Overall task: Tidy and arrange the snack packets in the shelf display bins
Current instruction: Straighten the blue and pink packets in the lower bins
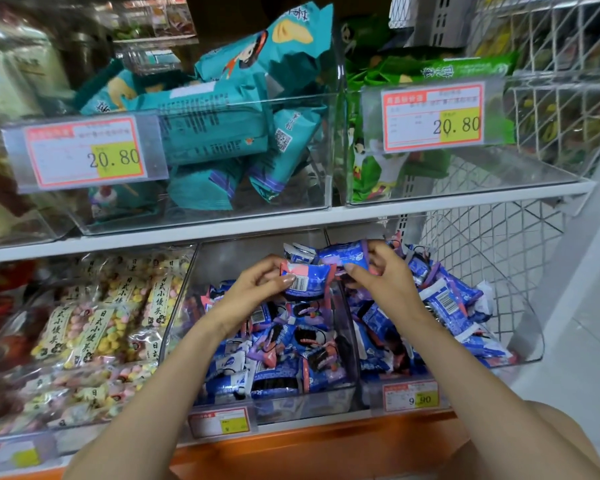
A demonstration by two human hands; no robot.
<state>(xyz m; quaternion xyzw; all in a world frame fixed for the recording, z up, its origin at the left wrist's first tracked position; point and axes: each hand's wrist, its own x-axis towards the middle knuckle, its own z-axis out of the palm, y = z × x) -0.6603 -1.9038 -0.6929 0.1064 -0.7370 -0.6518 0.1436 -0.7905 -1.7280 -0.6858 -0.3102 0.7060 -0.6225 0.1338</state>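
We record a white shelf (291,220) running directly above the clear bin (326,403) that holds loose blue packets (284,362). A white wire rack (551,109) rises above and to the right of that bin, with pale floor (589,334) to its right. Above the bin lie teal packets (222,133) and, further right, green packets (430,69). Pastel snack bags (97,323) lie to its left. Over the bin's rear, the left hand (253,289) has its grip pinched on a barcoded packet (307,280). The right hand (385,278) has its grip curled round a second packet (343,256). A price tag (219,422) sits on the front of the bin.
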